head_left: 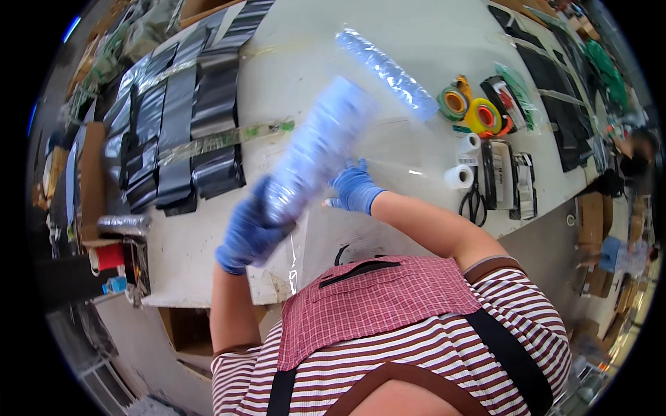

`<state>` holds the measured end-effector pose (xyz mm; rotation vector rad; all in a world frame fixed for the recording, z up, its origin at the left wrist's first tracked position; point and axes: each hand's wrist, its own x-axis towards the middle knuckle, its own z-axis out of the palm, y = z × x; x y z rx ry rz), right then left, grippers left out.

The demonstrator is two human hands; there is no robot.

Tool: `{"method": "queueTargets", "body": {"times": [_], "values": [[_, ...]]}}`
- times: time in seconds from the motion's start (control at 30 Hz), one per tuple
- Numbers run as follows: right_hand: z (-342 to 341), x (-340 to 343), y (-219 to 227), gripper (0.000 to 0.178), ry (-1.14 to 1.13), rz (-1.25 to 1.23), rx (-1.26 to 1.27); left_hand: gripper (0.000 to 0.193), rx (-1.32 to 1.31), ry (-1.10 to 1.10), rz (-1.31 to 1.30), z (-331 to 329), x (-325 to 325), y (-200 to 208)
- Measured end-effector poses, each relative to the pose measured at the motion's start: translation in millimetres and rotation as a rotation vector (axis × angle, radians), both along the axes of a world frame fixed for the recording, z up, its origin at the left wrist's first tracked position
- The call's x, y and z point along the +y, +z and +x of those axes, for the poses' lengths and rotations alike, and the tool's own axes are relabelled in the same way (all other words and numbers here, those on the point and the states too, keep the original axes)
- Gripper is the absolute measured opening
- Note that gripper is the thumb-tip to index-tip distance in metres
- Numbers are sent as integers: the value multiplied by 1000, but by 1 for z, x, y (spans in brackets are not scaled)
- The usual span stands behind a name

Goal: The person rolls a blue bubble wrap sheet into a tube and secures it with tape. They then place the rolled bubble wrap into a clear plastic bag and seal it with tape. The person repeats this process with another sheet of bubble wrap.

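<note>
My left hand, in a blue glove, is wrapped round the lower end of a long pale blue stack in clear plastic wrap. The stack tilts up and away to the right, blurred by motion. Just right of it my right hand, gloved in blue with bare fingertips, is held low over the table with thumb and fingers apart. A clear plastic sheet or bag seems to lie under and in front of that hand; its edges are hard to make out. Farther off, a similar wrapped pale blue stack lies slantwise on the white table.
Taped bundles of dark plastic bags cover the left side; more dark bags lie far right. Tape rolls, a tape dispenser, white rolls and black scissors sit right. A cardboard box stands beyond the left edge.
</note>
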<state>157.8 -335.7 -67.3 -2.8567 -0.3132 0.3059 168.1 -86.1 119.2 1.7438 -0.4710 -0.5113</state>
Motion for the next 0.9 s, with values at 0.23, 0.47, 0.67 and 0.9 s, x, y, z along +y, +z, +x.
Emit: {"method": "queueTargets", "body": {"times": [0.23, 0.47, 0.67, 0.9], "values": [[14, -95, -12, 68, 343, 142, -184, 81, 273, -551, 162, -23, -42, -85], [27, -161, 10, 64, 237, -39, 25, 67, -264, -628, 668, -33, -68, -99], [30, -142, 34, 65, 128, -120, 68, 66, -598, -624, 804, -54, -72, -74], [30, -149, 46, 71, 108, -41, 115, 61, -524, -598, 771, -65, -78, -89]]}}
